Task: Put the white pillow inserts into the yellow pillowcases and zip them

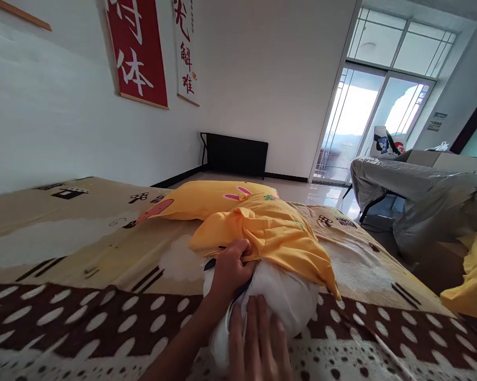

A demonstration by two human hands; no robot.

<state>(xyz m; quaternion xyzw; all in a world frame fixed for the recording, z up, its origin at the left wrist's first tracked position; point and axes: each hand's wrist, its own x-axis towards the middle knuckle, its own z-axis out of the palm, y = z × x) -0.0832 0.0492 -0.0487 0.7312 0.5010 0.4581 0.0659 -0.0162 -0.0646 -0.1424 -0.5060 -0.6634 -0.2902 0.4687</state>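
A yellow pillowcase [290,238] is pulled partly over a white pillow [290,296], whose near end bulges out bare. My left hand [232,267] is closed on the open edge of the pillowcase, thumb on top. Closer to me, my right hand [258,341] lies on the bare part of the pillow with its fingers stretched out; its wrist is out of view. Behind them lies another yellow pillow [199,198] with pink rabbit ears printed on it. A dark strip shows beside my left hand, and I cannot make out what it is.
Under everything is a beige and brown patterned blanket [115,248]. More yellow cloth [472,275] sits at the right edge. Beyond it stands a table under grey plastic sheeting [397,177], with a cardboard box [437,159] on it. A black panel [236,154] leans by the far wall.
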